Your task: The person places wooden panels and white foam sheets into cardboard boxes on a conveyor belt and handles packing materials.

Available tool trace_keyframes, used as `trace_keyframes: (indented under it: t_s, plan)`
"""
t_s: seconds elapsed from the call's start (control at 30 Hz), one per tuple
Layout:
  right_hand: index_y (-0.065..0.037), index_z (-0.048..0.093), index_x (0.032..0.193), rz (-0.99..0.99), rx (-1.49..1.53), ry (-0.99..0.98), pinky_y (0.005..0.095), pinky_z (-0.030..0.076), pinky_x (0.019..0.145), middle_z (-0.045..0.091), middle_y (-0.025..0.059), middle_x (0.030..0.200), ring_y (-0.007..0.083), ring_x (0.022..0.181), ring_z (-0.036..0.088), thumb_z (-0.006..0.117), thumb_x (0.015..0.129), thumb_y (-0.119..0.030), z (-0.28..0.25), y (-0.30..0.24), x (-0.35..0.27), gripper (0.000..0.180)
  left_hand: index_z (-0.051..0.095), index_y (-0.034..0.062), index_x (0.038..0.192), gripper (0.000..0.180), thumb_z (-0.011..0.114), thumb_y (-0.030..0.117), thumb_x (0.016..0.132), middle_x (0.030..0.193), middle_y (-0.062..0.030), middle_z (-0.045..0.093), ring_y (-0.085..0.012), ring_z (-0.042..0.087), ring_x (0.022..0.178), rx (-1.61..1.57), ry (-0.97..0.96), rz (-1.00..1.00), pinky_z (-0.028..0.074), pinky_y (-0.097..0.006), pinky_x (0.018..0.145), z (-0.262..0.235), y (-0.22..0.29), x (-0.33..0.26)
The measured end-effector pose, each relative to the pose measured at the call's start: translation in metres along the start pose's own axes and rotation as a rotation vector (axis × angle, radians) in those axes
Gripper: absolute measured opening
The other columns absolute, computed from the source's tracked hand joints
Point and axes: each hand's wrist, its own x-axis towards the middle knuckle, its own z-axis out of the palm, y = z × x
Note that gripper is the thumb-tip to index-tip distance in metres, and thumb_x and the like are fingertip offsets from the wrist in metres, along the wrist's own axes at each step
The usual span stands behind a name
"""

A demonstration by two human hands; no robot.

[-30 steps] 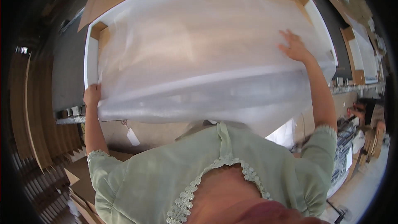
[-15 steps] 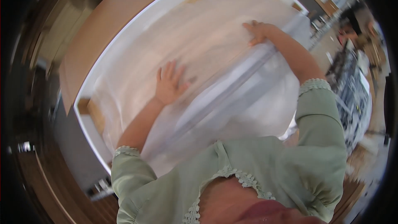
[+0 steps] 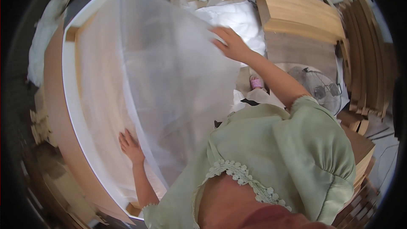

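A large translucent white plastic sheet (image 3: 178, 59) lies over a pale wooden panel (image 3: 99, 80) framed by a white rim (image 3: 70, 101). A fold line runs along the sheet, and its loose part spreads toward my body. My left hand (image 3: 131, 146) rests on the sheet beside this fold, fingers stretched out. At the sheet's outer right edge is my right hand (image 3: 231, 44), slightly blurred, with fingers spread and nothing visibly gripped; whether its fingertips touch the sheet I cannot tell.
A brown board (image 3: 55, 114) edges the white rim on the left. To the right stand a wooden block-like piece (image 3: 303, 15), a floor fan (image 3: 320, 89) and stacked brown boards (image 3: 364, 55). White wrapping (image 3: 237, 21) lies on the floor near a pink slipper (image 3: 256, 82).
The view has turned to the right. My right hand has left the covered panel area for the sheet's outer edge. The left hand still lies on the sheet.
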Motion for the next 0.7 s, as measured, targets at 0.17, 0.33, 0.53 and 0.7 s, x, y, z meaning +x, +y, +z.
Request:
trace_keyframes:
  t_s: [0.17,0.33,0.53,0.7]
  plan:
    - [-0.003,0.065,0.073,0.797,-0.328,-0.411,0.0444,0.046,0.070,0.062,0.0199,0.077,0.0357,0.076,0.059,0.057,0.078,-0.037,-0.106,0.203,-0.219,0.036,0.060,-0.0057,0.104,0.033,0.060,0.021,0.084,0.102,-0.0161,0.063,-0.0211,0.058,0.095,-0.405,-0.229,-0.351,0.044,-0.032,0.086,-0.082,0.017,0.093]
    - [0.000,0.066,0.076,1.261,-0.170,-0.268,0.0411,0.047,0.067,0.063,0.0188,0.072,0.0325,0.073,0.062,0.057,0.080,-0.043,-0.155,0.338,-0.265,0.043,0.057,-0.0016,0.109,0.026,0.054,0.014,0.088,0.102,-0.0109,0.061,-0.0193,0.057,0.095,-0.546,0.349,-0.127,0.044,-0.029,0.087,-0.126,0.254,0.167]
    - [0.003,0.062,0.088,1.296,-0.143,-0.168,0.0419,0.047,0.076,0.063,0.0224,0.087,0.0363,0.085,0.061,0.062,0.073,-0.052,-0.081,0.537,-0.229,0.058,0.056,0.0101,0.108,0.039,0.067,0.012,0.071,0.103,-0.0086,0.058,-0.0295,0.052,0.099,-0.191,-0.339,0.517,0.036,-0.042,0.091,0.036,0.514,0.133]
    - [0.004,0.043,0.114,1.411,-0.260,-0.135,0.0401,0.046,0.082,0.061,0.0197,0.102,0.0325,0.098,0.058,0.064,0.071,-0.053,-0.053,0.644,-0.152,0.074,0.062,0.0070,0.096,0.024,0.069,0.014,0.074,0.095,-0.0077,0.063,-0.0279,0.057,0.087,-0.512,-0.715,0.406,0.044,-0.041,0.080,0.133,0.620,0.080]
